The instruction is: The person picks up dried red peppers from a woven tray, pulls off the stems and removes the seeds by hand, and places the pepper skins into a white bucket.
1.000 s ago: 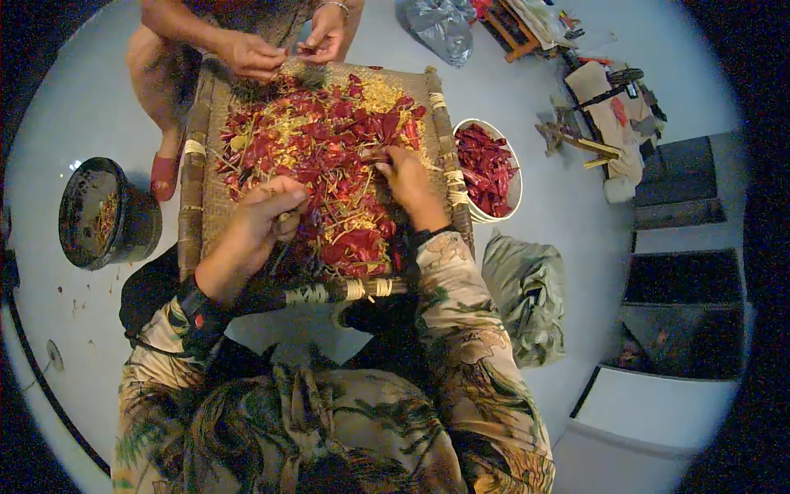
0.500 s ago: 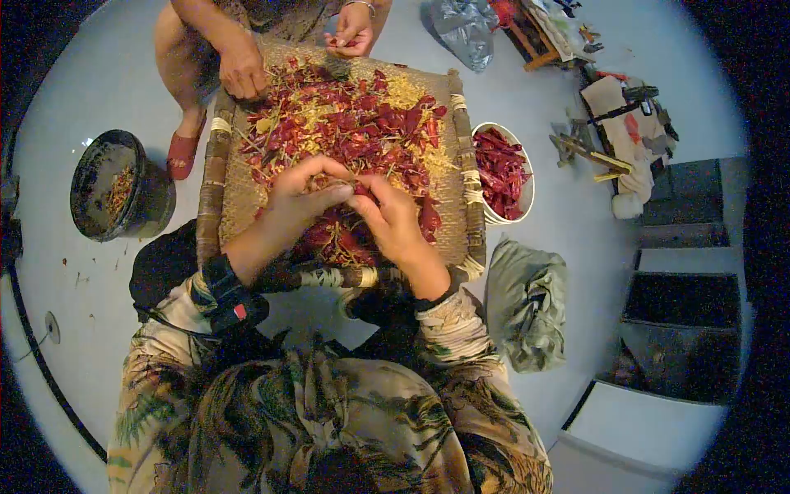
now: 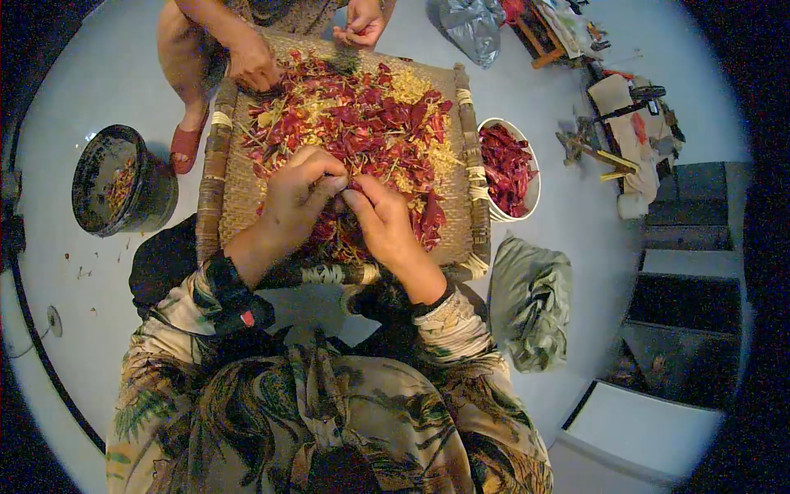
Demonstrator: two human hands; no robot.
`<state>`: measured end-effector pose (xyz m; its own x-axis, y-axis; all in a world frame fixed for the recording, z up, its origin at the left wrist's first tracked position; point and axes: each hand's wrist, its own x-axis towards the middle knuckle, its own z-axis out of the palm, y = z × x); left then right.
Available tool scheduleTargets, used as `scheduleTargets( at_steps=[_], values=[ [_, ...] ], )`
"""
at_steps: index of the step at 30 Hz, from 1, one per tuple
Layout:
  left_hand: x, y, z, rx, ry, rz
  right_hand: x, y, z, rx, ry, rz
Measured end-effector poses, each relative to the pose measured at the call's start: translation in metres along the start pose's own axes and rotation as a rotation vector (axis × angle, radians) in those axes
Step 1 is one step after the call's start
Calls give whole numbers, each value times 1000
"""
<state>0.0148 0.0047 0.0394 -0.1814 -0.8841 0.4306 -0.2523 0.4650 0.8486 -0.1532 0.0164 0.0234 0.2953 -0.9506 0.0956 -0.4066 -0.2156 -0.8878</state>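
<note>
Dried red chili peppers, mixed with yellow seeds and thin stems, are spread over a woven tray with a wrapped rim. Above the tray's near half, my left hand and my right hand meet fingertip to fingertip. Both are closed in a pinch on a small dried chili, mostly hidden by the fingers. More chilies lie just below my hands. Across the tray, another person's hand touches the far left corner, and that person's other hand is raised above the far edge.
To the right stands a white bucket of red chilies, with a grey-green plastic bag nearer me. A black bucket with scraps in it is on the left, near the person's red slipper. A grey bag lies at the back.
My left fingers have curled in tighter at the pinch, and the chili between my hands shows less. The other person's raised hand has shifted slightly right and up.
</note>
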Motion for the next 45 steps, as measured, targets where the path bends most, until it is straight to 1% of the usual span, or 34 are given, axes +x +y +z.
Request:
scheduleTargets(
  at_steps=[2, 6, 9, 11, 14, 15, 17, 18, 21, 24, 27, 30, 33, 36, 38, 39, 42, 44, 45],
  values=[
    [1, 3, 0, -1, 1, 28, -1, -8, 0, 56, -3, 35],
    [1, 2, -1, 20, 13, 79, -1, -8, 6, 62, 61, 3],
    [0, 5, -3, 25, -24, 43, -1, -10, 8, 89, 47, 14],
    [-3, 11, -5, -45, -34, -65, -1, -2, 12, 158, 13, 55],
    [-5, 18, -3, -119, -15, -246, -1, -9, 15, 153, 42, -9],
    [-5, 19, -2, -139, -3, -309, -2, -14, 14, 89, 50, -9],
    [-5, 14, 1, -199, 37, -348, -2, -23, 12, -41, 65, -8],
    [-5, 11, 2, -230, 57, -368, -2, -21, 13, -60, 93, -69],
    [-7, 1, 0, -219, -9, -382, 0, -15, 16, -147, 150, -225],
    [-9, -3, 5, -511, 81, -441, 0, -11, 16, -258, 156, -331],
    [-10, -10, 3, -776, 73, -718, 2, -8, 16, -314, 144, -411],
    [-11, -7, 3, -868, 103, -739, 3, -8, 13, -365, 110, -465],
    [-12, -10, 0, -1005, 65, -822, 4, -4, 12, -376, 101, -534],
    [-14, -17, 1, -1089, 62, -839, 4, -1, 11, -383, 88, -574],
    [-15, -37, 4, -1185, -1, -859, 4, 1, 11, -391, 99, -579],
    [-10, -35, 3, -1233, -33, -869, 4, -1, 11, -400, 104, -557],
    [-8, -18, -4, -1166, -16, -857, 5, -5, 9, -410, 117, -498],
    [-8, -14, -3, -1004, 44, -750, 6, -6, 10, -392, 129, -467],
    [-8, -13, -2, -922, 72, -696, 6, -7, 10, -370, 116, -397]
  ],
)
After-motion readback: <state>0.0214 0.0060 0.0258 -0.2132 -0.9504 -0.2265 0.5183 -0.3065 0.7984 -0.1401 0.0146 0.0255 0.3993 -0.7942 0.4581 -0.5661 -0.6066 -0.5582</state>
